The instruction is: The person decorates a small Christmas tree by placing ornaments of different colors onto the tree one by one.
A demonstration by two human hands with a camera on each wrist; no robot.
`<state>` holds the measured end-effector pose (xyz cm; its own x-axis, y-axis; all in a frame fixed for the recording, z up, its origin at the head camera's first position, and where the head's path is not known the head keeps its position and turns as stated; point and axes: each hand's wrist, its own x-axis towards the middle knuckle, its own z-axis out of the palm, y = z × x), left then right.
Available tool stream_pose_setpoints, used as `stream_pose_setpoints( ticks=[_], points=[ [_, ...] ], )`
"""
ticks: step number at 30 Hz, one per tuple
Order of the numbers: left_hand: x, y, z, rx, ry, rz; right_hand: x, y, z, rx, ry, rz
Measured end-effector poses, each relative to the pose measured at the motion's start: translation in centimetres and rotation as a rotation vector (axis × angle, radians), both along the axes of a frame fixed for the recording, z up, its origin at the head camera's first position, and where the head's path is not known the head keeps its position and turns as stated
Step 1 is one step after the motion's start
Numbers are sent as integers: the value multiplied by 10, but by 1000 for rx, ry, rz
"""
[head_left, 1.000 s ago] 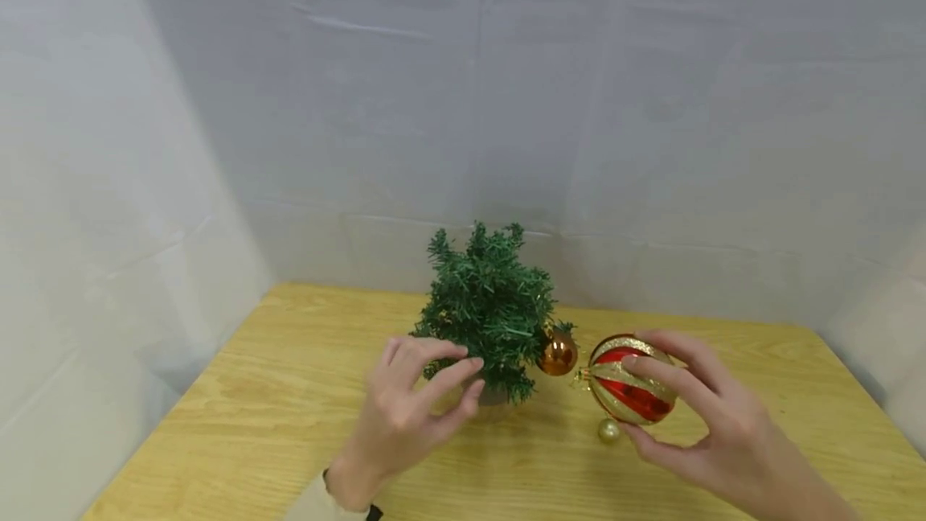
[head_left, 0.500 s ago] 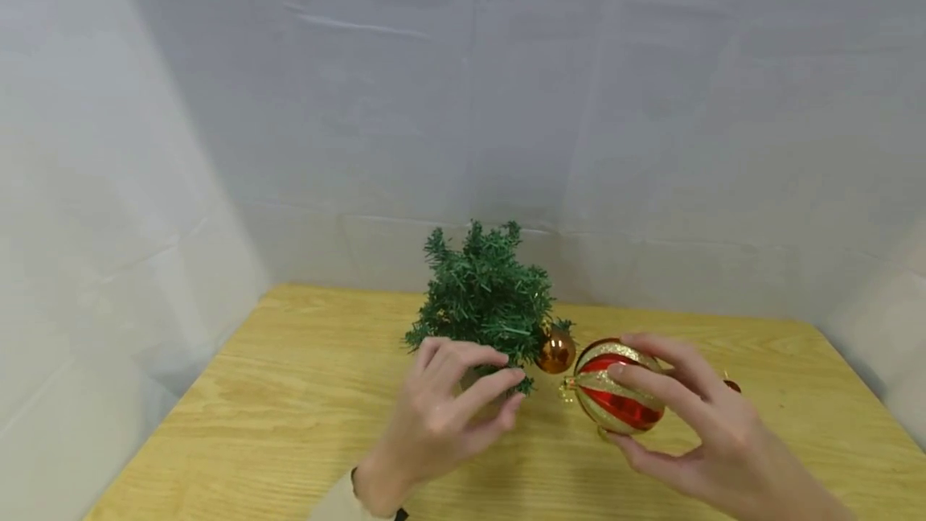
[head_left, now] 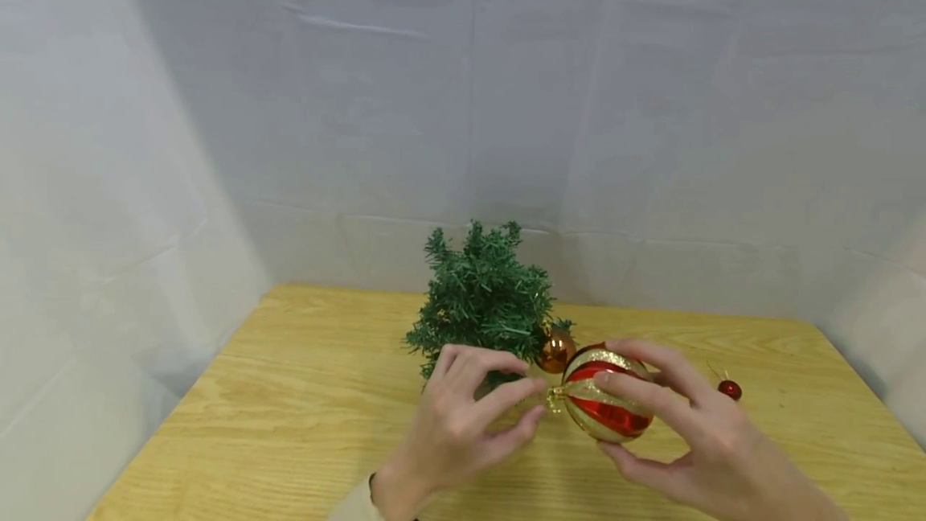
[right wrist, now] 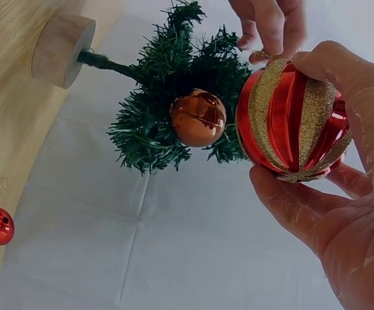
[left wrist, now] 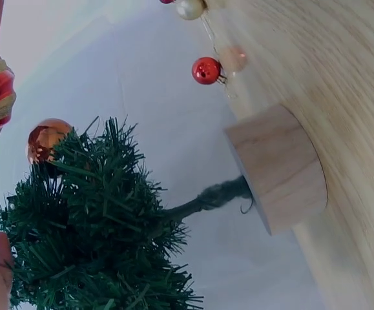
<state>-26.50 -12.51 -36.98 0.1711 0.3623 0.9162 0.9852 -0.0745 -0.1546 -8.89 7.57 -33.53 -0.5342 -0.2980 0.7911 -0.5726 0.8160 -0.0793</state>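
Note:
My right hand (head_left: 694, 432) grips a large red bauble with gold glitter stripes (head_left: 608, 396) by its sides, the gold cap turned toward my left hand. Close to that cap, the left hand (head_left: 470, 416) has its thumb and fingers bent and apart, fingertips right at the gold hanging loop (head_left: 554, 400). Behind both stands a small artificial Christmas tree (head_left: 481, 288), with a shiny copper bauble (head_left: 557, 348) hanging on its right side. The right wrist view shows the striped bauble (right wrist: 293, 119) held between thumb and fingers, beside the branches.
On the wooden table (head_left: 304, 360), a small red bauble (head_left: 729, 389) lies at the right. A small pale bauble (left wrist: 190, 8) shows at the top of the left wrist view. The tree's round wooden base (left wrist: 277, 168) rests on the tabletop. Pale sheeting (head_left: 434, 103) surrounds the table.
My left hand has moved right, from in front of the tree to the striped bauble's cap. The right hand has brought that bauble slightly left and nearer, uncovering the small red bauble.

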Motion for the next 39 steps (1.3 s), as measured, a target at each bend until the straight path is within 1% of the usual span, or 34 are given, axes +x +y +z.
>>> stream_pose_setpoints(
  ticks=[7, 14, 17, 21, 24, 27, 33, 37, 39],
  points=[
    [1, 1, -2, 5, -25, -10, 1, 0, 0, -3, -30, -19],
    [2, 0, -1, 48, -53, -23, 1, 1, 0, 28, -38, -36],
    [3, 0, -1, 61, -59, -30, 3, 0, 0, 45, -106, -84],
    [4, -1, -1, 58, -60, -41, 6, -1, -1, 41, -227, -169],
    [6, -2, -1, 43, -65, -47, 6, -2, -2, 36, -281, -198],
    [8, -2, 0, 39, -70, -51, 5, -4, -3, 40, -314, -209],
    [10, -2, 0, 29, -73, -54, -2, -6, -8, 69, -316, -212],
    [12, -2, -1, 10, -74, -49, -4, -7, -11, 96, -363, -224],
    [12, -2, -2, 5, -70, -46, -3, -8, -13, 92, -380, -217]
  ],
)
